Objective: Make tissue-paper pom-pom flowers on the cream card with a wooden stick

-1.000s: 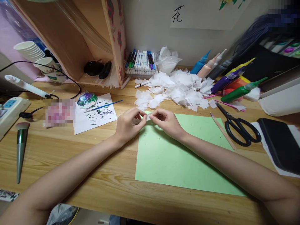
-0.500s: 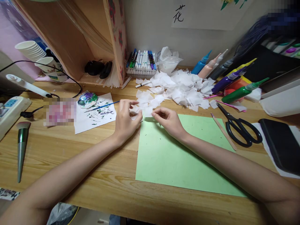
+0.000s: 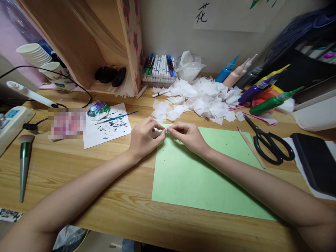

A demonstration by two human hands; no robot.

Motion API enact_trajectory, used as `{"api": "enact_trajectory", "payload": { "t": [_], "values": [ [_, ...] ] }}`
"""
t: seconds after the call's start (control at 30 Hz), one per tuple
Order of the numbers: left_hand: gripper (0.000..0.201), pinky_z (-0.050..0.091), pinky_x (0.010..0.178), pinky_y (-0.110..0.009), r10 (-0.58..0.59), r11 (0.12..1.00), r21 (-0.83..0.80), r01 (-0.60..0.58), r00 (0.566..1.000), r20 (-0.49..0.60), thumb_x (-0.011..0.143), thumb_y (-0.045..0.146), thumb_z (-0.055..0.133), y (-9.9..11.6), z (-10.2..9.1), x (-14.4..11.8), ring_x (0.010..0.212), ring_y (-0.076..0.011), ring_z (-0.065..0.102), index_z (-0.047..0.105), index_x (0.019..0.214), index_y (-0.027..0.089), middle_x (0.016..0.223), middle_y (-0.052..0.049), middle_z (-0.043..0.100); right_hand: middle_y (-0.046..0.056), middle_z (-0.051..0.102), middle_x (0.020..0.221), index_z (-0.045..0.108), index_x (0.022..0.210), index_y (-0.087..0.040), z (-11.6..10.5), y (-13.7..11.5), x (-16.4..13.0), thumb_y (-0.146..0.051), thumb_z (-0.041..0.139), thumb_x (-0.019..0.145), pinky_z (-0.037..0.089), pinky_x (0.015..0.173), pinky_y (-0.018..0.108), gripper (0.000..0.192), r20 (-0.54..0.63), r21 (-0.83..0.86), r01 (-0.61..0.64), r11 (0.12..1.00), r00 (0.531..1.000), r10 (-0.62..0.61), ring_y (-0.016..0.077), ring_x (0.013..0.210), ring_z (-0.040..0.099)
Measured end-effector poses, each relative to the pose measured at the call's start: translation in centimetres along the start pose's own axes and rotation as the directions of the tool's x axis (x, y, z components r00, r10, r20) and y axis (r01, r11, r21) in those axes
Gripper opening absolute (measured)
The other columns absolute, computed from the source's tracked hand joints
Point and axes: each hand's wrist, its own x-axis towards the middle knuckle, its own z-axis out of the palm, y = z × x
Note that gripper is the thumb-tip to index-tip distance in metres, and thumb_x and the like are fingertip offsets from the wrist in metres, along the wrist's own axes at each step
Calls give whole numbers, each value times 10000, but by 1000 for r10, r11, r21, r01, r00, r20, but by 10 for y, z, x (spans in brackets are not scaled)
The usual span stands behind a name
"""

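Note:
Both hands meet above the upper left corner of a green sheet of paper (image 3: 210,178). Between their fingertips is a small piece of white tissue paper (image 3: 166,128), mostly hidden by the fingers. My left hand (image 3: 145,136) pinches its left side with thumb and forefinger. My right hand (image 3: 187,136) pinches the right side, also closed. Just beyond them lies a pile of white tissue paper squares (image 3: 202,94), some loose ones close to the left fingertips.
Left of the hands, a blue paintbrush (image 3: 117,118) rests on a paint-marked white sheet (image 3: 107,134). To the right are black-handled scissors (image 3: 270,143), a wooden stick (image 3: 250,147) and a black phone-like object (image 3: 315,161). Markers (image 3: 159,66) and paint bottles (image 3: 265,105) stand behind.
My left hand has moved right and closed its fingers on the tissue piece. The piece, flat and visible before, is now bunched up between both hands' fingertips.

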Motion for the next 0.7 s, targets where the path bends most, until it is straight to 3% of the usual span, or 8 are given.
{"api": "enact_trajectory", "payload": {
  "t": [0.47,0.7],
  "values": [
    [92,411,568,-252,-17,1000,-5,17,999,37,778,265,634,0,-1,0,653,-135,552,642,723,192,716,-19,624,29,641,685,717,805,-154,1,0,-1,-383,654,752,361,530,259,243,-25,-63,-14,998,1000,13,110,584,486],
    [131,428,616,-262,44,999,-31,-41,993,109,779,269,639,1,-1,1,643,-122,544,668,865,175,804,-28,619,29,632,700,695,773,-141,2,-3,-1,-362,648,756,377,575,270,227,-51,-13,-19,1000,999,19,116,618,501]
  ]
}}
